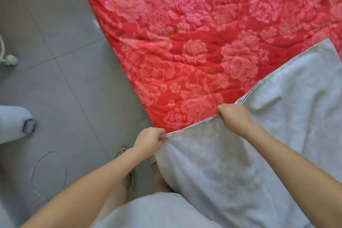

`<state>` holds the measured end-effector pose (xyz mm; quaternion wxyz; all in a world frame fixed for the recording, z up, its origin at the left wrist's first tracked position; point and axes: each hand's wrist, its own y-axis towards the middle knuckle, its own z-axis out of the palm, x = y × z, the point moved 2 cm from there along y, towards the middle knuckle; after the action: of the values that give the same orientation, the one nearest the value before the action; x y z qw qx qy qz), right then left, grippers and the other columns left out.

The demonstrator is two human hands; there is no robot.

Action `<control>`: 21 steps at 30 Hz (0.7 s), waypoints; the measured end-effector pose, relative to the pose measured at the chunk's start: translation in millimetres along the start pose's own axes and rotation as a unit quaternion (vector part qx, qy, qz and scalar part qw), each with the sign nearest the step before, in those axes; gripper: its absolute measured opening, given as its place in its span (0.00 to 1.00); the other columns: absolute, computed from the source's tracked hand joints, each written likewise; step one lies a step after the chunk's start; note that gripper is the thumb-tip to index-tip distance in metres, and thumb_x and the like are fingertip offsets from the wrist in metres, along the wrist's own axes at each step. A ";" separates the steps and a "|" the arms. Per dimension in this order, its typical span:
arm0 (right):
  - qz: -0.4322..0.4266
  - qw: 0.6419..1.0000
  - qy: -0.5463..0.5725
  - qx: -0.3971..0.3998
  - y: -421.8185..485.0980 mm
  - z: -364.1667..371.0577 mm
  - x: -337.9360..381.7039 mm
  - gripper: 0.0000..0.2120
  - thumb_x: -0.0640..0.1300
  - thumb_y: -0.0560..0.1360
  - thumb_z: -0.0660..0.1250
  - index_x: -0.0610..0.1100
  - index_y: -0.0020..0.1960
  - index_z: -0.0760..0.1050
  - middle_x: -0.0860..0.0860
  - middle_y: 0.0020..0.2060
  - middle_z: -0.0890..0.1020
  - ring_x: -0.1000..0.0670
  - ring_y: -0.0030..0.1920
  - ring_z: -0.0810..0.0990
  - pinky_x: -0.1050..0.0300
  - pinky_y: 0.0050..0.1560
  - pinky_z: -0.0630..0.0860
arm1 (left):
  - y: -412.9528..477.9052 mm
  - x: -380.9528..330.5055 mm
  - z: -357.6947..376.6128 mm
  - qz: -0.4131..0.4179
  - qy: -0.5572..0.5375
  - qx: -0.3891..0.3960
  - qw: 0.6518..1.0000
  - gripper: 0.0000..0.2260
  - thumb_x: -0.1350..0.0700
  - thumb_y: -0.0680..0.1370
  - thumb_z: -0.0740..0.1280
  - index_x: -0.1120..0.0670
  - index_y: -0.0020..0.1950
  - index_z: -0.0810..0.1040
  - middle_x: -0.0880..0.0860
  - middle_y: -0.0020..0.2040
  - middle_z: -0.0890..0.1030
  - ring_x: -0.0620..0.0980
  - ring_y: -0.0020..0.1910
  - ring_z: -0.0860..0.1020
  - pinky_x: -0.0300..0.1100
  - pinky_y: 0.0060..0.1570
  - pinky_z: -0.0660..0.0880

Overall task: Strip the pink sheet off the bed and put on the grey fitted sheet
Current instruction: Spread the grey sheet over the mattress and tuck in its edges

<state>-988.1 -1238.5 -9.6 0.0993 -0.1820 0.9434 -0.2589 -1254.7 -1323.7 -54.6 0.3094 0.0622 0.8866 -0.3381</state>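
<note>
At the near corner of the bed (146, 111) | left grip (149, 139) and right grip (234, 116) each pinch the hem of the grey fitted sheet (212, 163), spread only toward the right edge | pink floral sheet (185, 42) lies underneath | risk: hem slips, slack drops to the floor (64, 79); pink layer gets trapped.

Glossy grey floor tiles (55, 89) carry a thin white cord (48, 152).
</note>
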 end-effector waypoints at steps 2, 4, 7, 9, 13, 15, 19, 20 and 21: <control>-0.013 0.998 0.014 -0.057 7.2 -27.9 -0.3 0.14 0.30 0.59 0.74 0.43 0.35 0.72 0.47 0.28 0.76 0.43 0.28 0.76 0.56 0.29 0.61 | -0.7 4.4 -46.3 0.015 -0.039 -0.010 0.999 0.17 0.53 0.76 0.66 0.52 0.32 0.63 0.48 0.28 0.66 0.48 0.31 0.66 0.43 0.32 0.59; -0.013 0.991 0.052 -0.121 16.5 -63.5 3.7 0.13 0.30 0.61 0.73 0.43 0.35 0.71 0.49 0.28 0.77 0.44 0.28 0.77 0.53 0.35 0.68 | -2.4 6.5 -97.1 0.026 -0.095 -0.023 0.995 0.19 0.53 0.76 0.68 0.52 0.30 0.63 0.47 0.25 0.65 0.45 0.28 0.63 0.39 0.30 0.58; -0.010 0.961 0.099 -0.258 32.3 -131.4 8.3 0.03 0.35 0.67 0.65 0.40 0.38 0.72 0.45 0.29 0.78 0.42 0.29 0.79 0.45 0.44 0.75 | -4.4 0.7 -180.3 0.058 -0.176 -0.072 0.980 0.20 0.54 0.75 0.70 0.52 0.29 0.63 0.46 0.25 0.62 0.44 0.27 0.61 0.38 0.30 0.57; 0.013 0.940 0.105 -0.324 44.8 -187.2 15.6 0.02 0.37 0.69 0.62 0.38 0.39 0.73 0.44 0.28 0.78 0.42 0.28 0.78 0.45 0.42 0.74 | -5.8 -5.0 -243.1 0.083 -0.204 -0.126 0.967 0.21 0.56 0.75 0.70 0.53 0.29 0.61 0.46 0.25 0.60 0.44 0.27 0.60 0.38 0.29 0.55; 0.041 0.892 0.083 -0.443 81.1 -306.8 54.1 0.08 0.43 0.74 0.58 0.40 0.43 0.73 0.46 0.29 0.78 0.43 0.29 0.77 0.51 0.42 0.59 | -6.9 9.6 -379.4 0.095 -0.188 -0.244 0.947 0.19 0.57 0.74 0.70 0.59 0.29 0.65 0.47 0.25 0.60 0.44 0.26 0.60 0.38 0.28 0.55; 0.038 0.887 0.081 -0.453 99.9 -355.7 82.7 0.10 0.47 0.74 0.59 0.41 0.43 0.73 0.47 0.30 0.79 0.43 0.31 0.78 0.52 0.42 0.58 | -15.4 28.7 -442.1 0.088 -0.161 -0.291 0.939 0.17 0.57 0.74 0.70 0.58 0.29 0.67 0.47 0.23 0.63 0.44 0.25 0.62 0.36 0.26 0.56; 0.046 0.980 0.100 -0.166 133.3 -368.4 121.0 0.12 0.55 0.74 0.65 0.50 0.38 0.69 0.52 0.33 0.77 0.46 0.43 0.79 0.52 0.47 0.57 | -34.1 64.6 -526.9 0.087 -0.109 -0.309 0.941 0.13 0.57 0.75 0.69 0.60 0.32 0.74 0.51 0.26 0.65 0.43 0.25 0.64 0.34 0.25 0.59; 0.058 0.992 0.076 -0.080 136.9 -356.8 124.6 0.14 0.55 0.74 0.66 0.51 0.36 0.66 0.53 0.35 0.76 0.47 0.47 0.78 0.53 0.48 0.56 | -36.3 71.0 -539.3 0.091 -0.098 -0.305 0.943 0.13 0.57 0.75 0.69 0.59 0.31 0.73 0.51 0.26 0.66 0.43 0.26 0.65 0.33 0.25 0.60; 0.071 0.996 0.051 -0.018 138.5 -345.8 125.5 0.13 0.55 0.73 0.67 0.52 0.36 0.66 0.53 0.38 0.78 0.48 0.50 0.77 0.53 0.50 0.57 | -37.4 75.7 -549.4 0.097 -0.087 -0.301 0.945 0.14 0.57 0.74 0.69 0.56 0.30 0.72 0.50 0.26 0.66 0.44 0.26 0.65 0.33 0.25 0.60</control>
<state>-1240.6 -1020.9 198.7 0.0657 -0.1023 0.9623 -0.2433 -1605.5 -1009.3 240.4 0.4208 0.0220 0.9065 -0.0277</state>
